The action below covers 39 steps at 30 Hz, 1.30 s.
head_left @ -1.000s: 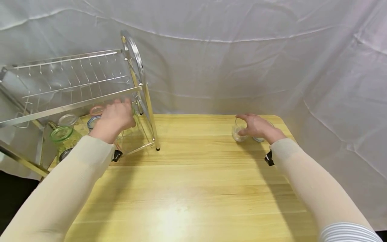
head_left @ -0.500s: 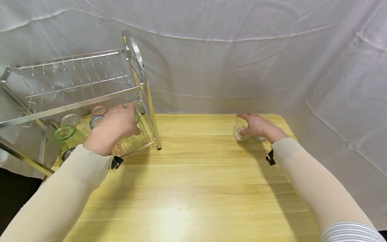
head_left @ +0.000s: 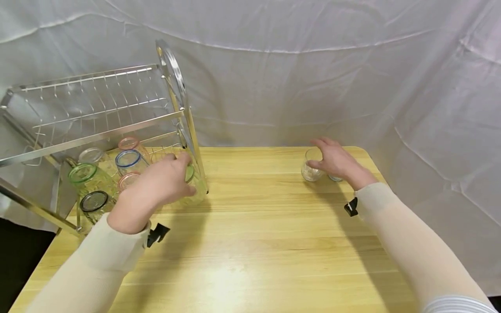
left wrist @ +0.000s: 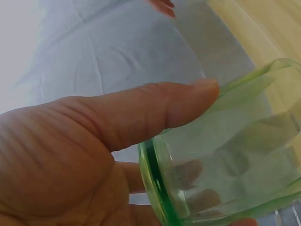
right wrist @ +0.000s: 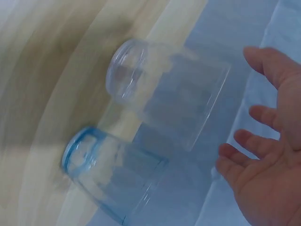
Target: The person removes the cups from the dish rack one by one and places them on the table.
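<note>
We find the left hand [head_left: 157,186] clamped on a green glass [left wrist: 249,146], best steered clear of the rack [head_left: 94,137], the right hand [head_left: 336,160] empty, fingers apart, near a clear glass [right wrist: 167,92].

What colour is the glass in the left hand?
The glass is see-through green; the left wrist view shows it best.

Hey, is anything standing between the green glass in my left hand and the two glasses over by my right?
Nothing visible stands on the tabletop between the green glass and the clear glass or blue-tinted glass. The rack leg is right by the green glass; whether they touch, I can't tell.
</note>
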Each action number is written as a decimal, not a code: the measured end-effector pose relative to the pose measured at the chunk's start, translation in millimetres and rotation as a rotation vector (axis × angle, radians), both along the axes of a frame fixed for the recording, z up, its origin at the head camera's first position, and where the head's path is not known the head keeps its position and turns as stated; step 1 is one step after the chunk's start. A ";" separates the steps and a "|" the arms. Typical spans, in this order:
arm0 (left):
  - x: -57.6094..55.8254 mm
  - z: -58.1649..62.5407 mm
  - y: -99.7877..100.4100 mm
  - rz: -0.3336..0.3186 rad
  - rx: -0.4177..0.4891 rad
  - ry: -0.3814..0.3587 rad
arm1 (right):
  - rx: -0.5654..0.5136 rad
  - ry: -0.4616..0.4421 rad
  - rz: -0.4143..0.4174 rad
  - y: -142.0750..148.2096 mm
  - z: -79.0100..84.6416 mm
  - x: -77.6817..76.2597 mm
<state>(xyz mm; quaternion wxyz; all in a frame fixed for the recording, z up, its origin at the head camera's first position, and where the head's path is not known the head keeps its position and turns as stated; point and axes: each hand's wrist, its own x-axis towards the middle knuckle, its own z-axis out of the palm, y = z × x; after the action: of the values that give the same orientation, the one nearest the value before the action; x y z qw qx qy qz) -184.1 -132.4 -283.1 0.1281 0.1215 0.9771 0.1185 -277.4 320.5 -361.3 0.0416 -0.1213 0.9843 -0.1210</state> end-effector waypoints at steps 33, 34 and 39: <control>10.0 -116.4 54.2 0.056 0.731 -0.084 | -0.481 -0.002 0.141 -82.6 -64.0 79.7; 9.8 -119.6 55.6 0.059 0.755 -0.089 | -0.518 -0.027 0.141 -84.0 -65.5 81.8; 9.1 -133.4 64.3 0.076 0.871 -0.114 | -0.732 -0.178 0.159 -92.1 -70.6 92.6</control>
<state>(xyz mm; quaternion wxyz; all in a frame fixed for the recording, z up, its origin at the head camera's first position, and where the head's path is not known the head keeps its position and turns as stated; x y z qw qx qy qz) -175.1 -68.1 -416.6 0.1142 0.1215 0.8311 0.5306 -184.8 228.4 -431.9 0.0902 -0.1933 0.8560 -0.4710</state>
